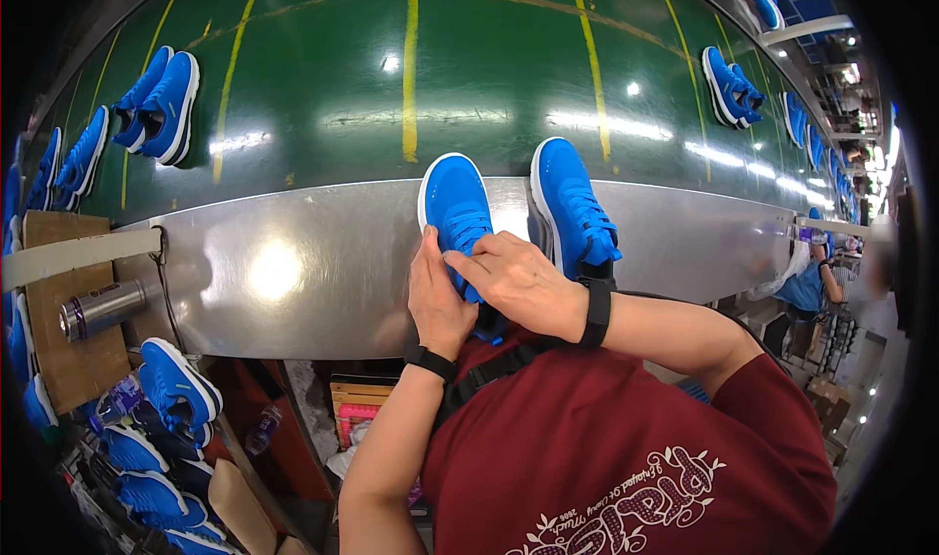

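Observation:
A blue sneaker with a white sole lies toe away from me on the metal ledge, its toe reaching the green belt. My left hand grips its left side, thumb along the upper. My right hand is closed over its laces, fingertips pinched at the lower lacing; the exact bit of lace between them is hidden. Just right of it a second blue sneaker stands on the ledge, laced, with neither hand gripping it. A dark wristband sits on each wrist.
The green belt with yellow lines carries blue sneaker pairs at left and right. A steel flask lies left of the metal ledge. More sneakers are racked lower left. Another person is far right.

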Available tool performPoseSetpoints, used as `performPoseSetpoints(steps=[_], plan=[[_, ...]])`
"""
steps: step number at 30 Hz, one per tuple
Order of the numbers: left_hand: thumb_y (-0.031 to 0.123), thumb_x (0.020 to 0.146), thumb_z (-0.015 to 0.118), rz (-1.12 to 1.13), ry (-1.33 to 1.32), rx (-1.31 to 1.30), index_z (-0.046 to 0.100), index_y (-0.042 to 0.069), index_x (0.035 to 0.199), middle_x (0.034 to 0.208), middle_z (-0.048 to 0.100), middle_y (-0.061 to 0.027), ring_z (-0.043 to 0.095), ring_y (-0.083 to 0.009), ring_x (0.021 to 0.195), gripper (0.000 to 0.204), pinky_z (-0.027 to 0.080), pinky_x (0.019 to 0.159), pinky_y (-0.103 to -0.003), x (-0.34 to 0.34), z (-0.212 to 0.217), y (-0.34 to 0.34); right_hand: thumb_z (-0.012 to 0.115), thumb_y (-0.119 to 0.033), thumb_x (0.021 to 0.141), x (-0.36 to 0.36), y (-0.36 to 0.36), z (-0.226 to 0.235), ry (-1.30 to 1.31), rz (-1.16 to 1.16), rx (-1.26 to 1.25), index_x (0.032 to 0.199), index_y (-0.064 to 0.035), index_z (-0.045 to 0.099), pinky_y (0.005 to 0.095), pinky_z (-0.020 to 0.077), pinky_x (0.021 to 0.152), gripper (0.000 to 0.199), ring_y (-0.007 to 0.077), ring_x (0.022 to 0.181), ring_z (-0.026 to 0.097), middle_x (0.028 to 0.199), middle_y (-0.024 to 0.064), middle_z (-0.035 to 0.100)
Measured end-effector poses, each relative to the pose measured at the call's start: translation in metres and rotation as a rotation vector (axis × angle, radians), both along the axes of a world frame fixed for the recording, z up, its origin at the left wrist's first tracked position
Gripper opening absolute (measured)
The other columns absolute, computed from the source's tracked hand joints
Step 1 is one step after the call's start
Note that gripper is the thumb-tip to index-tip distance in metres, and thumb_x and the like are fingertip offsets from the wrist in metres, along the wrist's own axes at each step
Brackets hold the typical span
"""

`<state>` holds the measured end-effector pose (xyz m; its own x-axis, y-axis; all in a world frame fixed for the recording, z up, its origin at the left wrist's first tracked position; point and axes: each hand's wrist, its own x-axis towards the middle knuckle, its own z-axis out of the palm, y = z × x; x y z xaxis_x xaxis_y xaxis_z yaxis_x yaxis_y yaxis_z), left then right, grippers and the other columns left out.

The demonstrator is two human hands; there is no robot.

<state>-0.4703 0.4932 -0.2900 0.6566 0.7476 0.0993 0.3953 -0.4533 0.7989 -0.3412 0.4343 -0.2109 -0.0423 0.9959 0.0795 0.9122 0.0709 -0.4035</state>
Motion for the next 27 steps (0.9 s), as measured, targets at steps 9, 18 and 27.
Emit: performPoseSetpoints(steps=[9,18,27], plan=[[0.015,0.073,0.073,-0.019,0.055,-0.004,0.025,-0.002,0.142,0.133,0.046,-0.0222,0.045,-0.0395,0.12,0.086,0.041,0.098,-0.043,-0.005,-0.005,-0.001,0.066,-0.006,0.075,0.016,0.04,-0.003,0.194,0.028,-0.382,0.121,-0.0001,0.052,0.0429,0.0483,0.074,0.048,0.0354,0.084,0.06,0.083,0.0179,0.063],[0.001,0.068,0.07,-0.021,0.047,-0.037,0.032,0.001,0.139,0.124,0.05,-0.02,0.047,-0.0391,0.116,0.081,0.043,0.094,-0.044,-0.004,-0.001,0.002,0.063,-0.003,0.082,0.049,0.043,0.001,1.276,-0.235,-0.66,0.137,0.0042,0.042,0.0212,0.0455,0.069,0.059,0.0047,0.072,0.056,0.076,0.0015,0.062],[0.005,0.069,0.068,-0.049,0.048,0.017,0.035,0.004,0.14,0.128,0.049,-0.0196,0.047,-0.0389,0.118,0.078,0.043,0.096,-0.043,-0.007,0.0,0.007,0.064,-0.004,0.082,0.051,0.055,0.036,0.326,-0.218,0.253,0.098,-0.0048,0.066,0.0318,0.0475,0.072,0.016,0.0228,0.083,0.06,0.092,0.0072,0.066]])
